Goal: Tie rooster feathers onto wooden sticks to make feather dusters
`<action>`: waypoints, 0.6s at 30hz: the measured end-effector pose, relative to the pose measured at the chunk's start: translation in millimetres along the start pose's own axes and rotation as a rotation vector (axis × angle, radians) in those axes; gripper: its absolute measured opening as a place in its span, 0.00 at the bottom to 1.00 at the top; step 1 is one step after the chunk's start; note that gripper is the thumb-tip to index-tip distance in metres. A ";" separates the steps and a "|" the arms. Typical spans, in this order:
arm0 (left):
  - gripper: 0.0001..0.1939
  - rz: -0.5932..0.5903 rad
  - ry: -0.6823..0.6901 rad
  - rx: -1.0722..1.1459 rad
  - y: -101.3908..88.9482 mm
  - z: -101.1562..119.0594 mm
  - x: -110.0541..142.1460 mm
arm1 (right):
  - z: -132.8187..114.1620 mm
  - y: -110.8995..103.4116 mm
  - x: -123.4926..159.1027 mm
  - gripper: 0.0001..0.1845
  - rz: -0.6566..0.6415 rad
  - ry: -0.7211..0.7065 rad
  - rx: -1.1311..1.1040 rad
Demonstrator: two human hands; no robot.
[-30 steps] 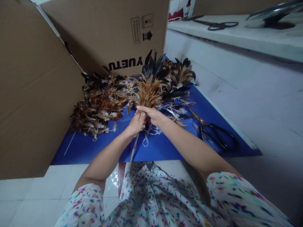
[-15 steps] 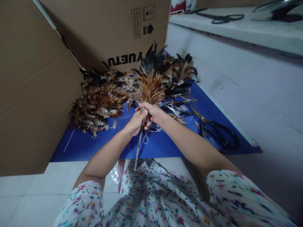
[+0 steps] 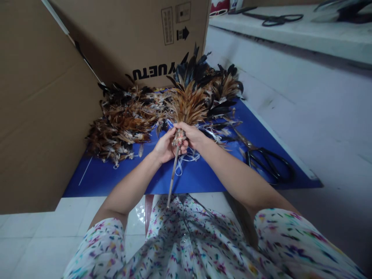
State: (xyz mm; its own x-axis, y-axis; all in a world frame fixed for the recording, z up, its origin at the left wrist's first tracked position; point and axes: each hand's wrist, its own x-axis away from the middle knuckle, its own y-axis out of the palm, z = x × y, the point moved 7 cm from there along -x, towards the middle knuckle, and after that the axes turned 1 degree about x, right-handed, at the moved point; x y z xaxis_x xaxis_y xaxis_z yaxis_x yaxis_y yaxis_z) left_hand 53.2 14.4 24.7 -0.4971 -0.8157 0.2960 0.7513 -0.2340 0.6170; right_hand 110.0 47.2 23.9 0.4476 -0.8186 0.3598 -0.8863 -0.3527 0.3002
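Note:
A feather duster [image 3: 188,102], brown near its base with black tips, points away from me over the blue tabletop. Its thin wooden stick [image 3: 172,178] slants down toward my lap. My left hand [image 3: 165,149] closes around the left side of the bound feather base, some fingers hidden behind it. From the right, my right hand [image 3: 193,138] grips the same base with thumb and fingers. Pale quill ends with reddish spots show between the hands. Loops of white string [image 3: 190,158] hang just below my right hand.
Bundled feathers [image 3: 122,120] are heaped on the left of the blue tabletop [image 3: 116,182], with more behind the duster. Black-handled scissors [image 3: 267,164] lie on the right. Cardboard [image 3: 130,35] stands behind and left. Another pair of scissors [image 3: 279,19] rests on a white ledge.
My left thumb has moved off the stick and up beside the feather base, uncovering the quill ends. The duster has shifted and turned slightly to the right.

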 end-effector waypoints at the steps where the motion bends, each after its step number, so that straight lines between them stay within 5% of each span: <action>1: 0.22 -0.013 0.004 0.008 0.4 -0.6 -0.6 | -0.2 0.2 -0.1 0.22 -0.008 -0.004 -0.004; 6: 0.23 -0.051 -0.017 0.050 2.7 -5.6 -2.1 | -1.5 1.7 -4.1 0.15 -0.065 -0.053 -0.056; 18: 0.22 -0.109 -0.043 0.065 5.5 -9.9 -1.2 | -1.5 0.7 -8.6 0.15 -0.087 -0.088 -0.056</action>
State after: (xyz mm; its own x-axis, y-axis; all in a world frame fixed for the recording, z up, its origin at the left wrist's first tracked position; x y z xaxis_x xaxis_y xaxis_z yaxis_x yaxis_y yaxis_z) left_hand 62.2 8.8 20.6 -0.5931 -0.7638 0.2545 0.6630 -0.2840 0.6926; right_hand 105.7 54.7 22.3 0.5078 -0.8237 0.2523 -0.8356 -0.3998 0.3768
